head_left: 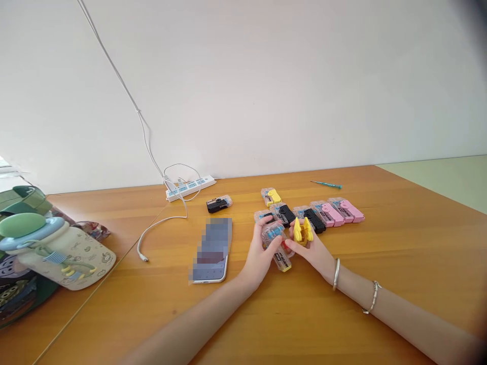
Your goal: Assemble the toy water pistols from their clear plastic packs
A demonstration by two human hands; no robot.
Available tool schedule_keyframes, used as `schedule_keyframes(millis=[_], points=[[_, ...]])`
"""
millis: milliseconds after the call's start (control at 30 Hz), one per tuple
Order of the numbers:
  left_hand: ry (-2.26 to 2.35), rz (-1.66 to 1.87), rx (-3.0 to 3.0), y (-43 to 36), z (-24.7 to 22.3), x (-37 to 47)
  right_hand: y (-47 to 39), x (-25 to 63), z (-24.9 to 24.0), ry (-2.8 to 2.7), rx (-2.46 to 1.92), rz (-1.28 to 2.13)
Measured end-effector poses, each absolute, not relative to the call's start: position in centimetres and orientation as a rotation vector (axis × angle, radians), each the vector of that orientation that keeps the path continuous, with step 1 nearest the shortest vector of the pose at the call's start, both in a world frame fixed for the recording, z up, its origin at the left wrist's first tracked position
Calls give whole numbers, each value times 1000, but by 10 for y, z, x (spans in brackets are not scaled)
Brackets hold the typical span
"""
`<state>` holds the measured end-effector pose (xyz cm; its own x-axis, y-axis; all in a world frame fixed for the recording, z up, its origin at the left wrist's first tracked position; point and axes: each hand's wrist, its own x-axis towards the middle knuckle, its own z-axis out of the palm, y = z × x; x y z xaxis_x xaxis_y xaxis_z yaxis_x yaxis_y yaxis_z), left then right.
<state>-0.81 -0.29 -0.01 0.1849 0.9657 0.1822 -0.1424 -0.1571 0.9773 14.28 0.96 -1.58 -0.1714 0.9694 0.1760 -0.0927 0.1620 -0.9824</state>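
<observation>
My left hand point(262, 251) is closed on a clear plastic device point(280, 257) with a blue inside and a yellow end. Between thumb and fingers, my right hand point(312, 252) grips a yellow folded piece point(303, 231), its thumb tip close to a small red part beside the clear device. Just behind the hands lie similar devices: a yellow one point(273, 195), black ones point(284, 215) point(314, 220) and two pink ones point(329, 213) point(349, 210). Another black device point(218, 204) lies apart, further left.
A phone point(212, 251) lies left of my hands. Behind it are a power strip point(191, 187) and a white cable point(160, 221). A teal screwdriver point(327, 184) lies at the back. A bottle point(64, 253) and bags stand at far left.
</observation>
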Motion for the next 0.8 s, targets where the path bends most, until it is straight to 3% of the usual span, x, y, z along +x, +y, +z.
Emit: schedule_keyframes(millis=[333, 567, 800], points=[[959, 1321, 1116, -2, -1, -10, 22, 150, -8, -1262, -842, 1573], [918, 1309, 1047, -4, 6, -8, 13, 154, 6, -1633, -908, 1408], [931, 1337, 1061, -4, 5, -7, 14, 149, -3, -1670, -1029, 1393]])
